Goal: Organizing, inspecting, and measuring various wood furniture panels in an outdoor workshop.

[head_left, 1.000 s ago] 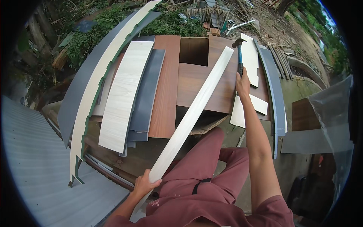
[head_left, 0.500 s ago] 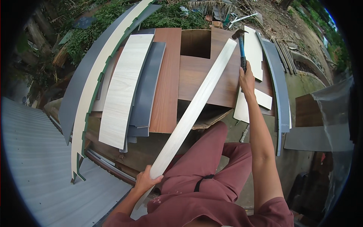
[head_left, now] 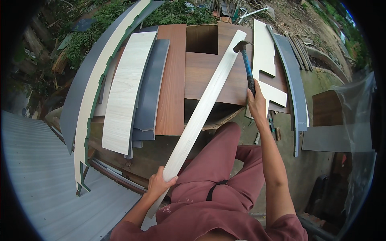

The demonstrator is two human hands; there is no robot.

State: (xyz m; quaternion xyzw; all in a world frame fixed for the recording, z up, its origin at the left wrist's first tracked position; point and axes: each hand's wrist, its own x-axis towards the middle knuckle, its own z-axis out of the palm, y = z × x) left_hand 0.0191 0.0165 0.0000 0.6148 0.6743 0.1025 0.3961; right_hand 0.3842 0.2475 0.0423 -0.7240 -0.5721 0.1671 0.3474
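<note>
A long, narrow whitish wood-grain board (head_left: 203, 108) slants from beside my body toward the far middle. My left hand (head_left: 160, 184) is closed round its near part, thumb on top. In my right hand (head_left: 257, 102) is a claw hammer (head_left: 247, 64) with a blue shaft and a black grip, the fingers wrapped round the grip. The hammer's dark head lies over the board's right edge near its far end. Whether it touches the board I cannot tell. Under the board's far part are brown wood-grain panels (head_left: 201, 76).
Pale (head_left: 128, 88) and grey panels (head_left: 152, 88) lie stacked at left, beside a long cream strip with a notched green edge (head_left: 94, 88). Notched white boards (head_left: 264, 48) and a blue-grey strip (head_left: 291, 80) lie at right. Hand tools (head_left: 275, 130) are on the ground; corrugated metal sheeting (head_left: 52, 172) is lower left.
My right hand has brought the hammer nearer and to the left, from beside the board to over its far end. My left hand keeps its hold, and the view has shifted slightly.
</note>
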